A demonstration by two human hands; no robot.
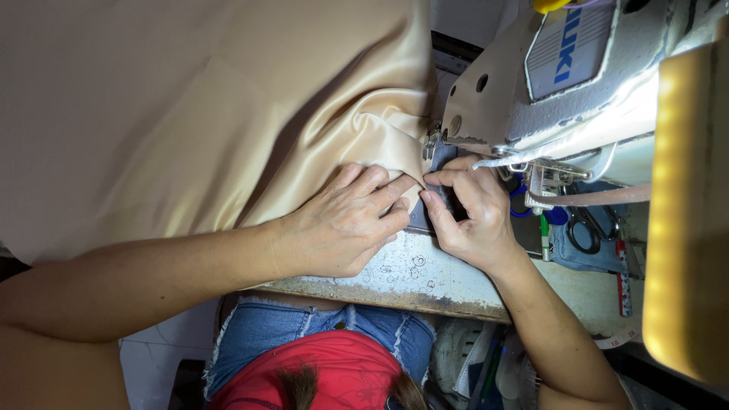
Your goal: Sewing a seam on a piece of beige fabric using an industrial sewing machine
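Note:
A large sheet of shiny beige satin fabric covers the left of the sewing table and bunches into folds near the needle. My left hand lies flat on the fabric, fingers pressing its folded edge. My right hand pinches the same edge with fingertips, right below the presser foot of the white sewing machine. The two hands' fingertips nearly touch at the fabric's point.
The worn grey table edge runs below my hands. Scissors and a green pen lie on a blue cloth under the machine arm. A yellow lit panel fills the right edge. Denim shorts and a red top show below.

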